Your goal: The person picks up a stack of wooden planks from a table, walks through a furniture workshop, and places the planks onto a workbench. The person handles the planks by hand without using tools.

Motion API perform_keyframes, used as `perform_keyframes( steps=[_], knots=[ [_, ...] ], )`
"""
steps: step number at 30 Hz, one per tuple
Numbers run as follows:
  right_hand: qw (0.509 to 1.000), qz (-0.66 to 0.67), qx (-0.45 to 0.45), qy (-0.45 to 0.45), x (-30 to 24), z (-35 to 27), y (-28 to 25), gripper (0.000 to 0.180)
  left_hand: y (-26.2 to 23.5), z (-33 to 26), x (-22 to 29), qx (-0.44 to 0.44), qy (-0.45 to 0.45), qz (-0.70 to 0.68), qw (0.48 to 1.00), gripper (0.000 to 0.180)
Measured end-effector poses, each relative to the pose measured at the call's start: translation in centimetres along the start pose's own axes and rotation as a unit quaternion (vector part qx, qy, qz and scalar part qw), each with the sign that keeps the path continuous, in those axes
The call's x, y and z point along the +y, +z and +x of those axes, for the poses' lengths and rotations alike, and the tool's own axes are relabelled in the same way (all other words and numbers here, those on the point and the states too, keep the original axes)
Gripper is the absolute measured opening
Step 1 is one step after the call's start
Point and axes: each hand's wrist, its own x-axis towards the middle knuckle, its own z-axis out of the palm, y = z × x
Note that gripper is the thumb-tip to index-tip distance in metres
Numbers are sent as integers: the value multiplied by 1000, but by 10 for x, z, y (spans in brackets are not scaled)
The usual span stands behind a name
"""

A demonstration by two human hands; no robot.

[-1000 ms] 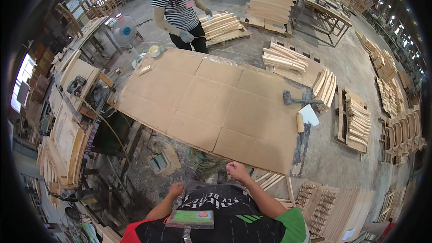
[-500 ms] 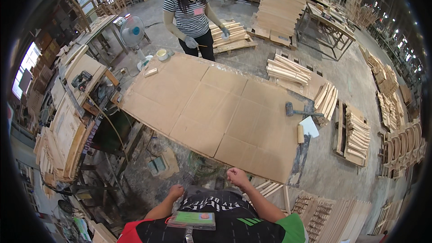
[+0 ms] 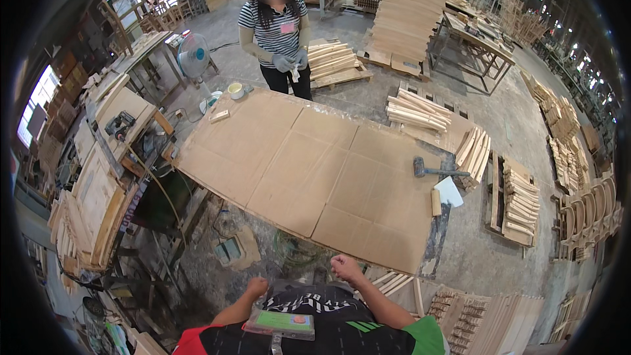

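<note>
While both forearms rise from the bottom centre of the frame, the left hand [image 3: 256, 286] and right hand [image 3: 344, 266] are curled into empty fists, the right one near the lower edge of the cardboard-covered desk [image 3: 309, 164] at mid-frame.

- A woodworking workshop, large and factory-like — concrete floor, high roof with lamps.
- Tall stacks of sawn boards [image 3: 411, 6] rise at the back; bundles of shaped wooden pieces [image 3: 417, 112] lie on pallets all around.
- A big workbench covered in cardboard sheets [image 3: 315, 177] fills the middle, with a mallet [image 3: 437, 171] on its edge.
- Curved wooden parts [image 3: 591, 204] are racked at the right — furniture components, by their shape.
- A standing fan [image 3: 194, 56] and cluttered side benches [image 3: 105, 151] line the left.
</note>
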Motion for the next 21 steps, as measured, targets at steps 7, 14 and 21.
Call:
perform_keyframes(
  steps=[7, 14, 21],
  knots=[
    [1000, -13, -11, -4, 1, 6, 3, 25, -5, 0, -2, 3, 66, 44, 997, 26],
    [1000, -15, -11, 7, 5, 5, 3, 23, -4, 2, -8, 7, 108, 107, 988, 26],
    [1000, -9, -21, 2, 3, 7, 3, 26, 3, 8, -12, 21, 71, 50, 996, 27]
  ],
)
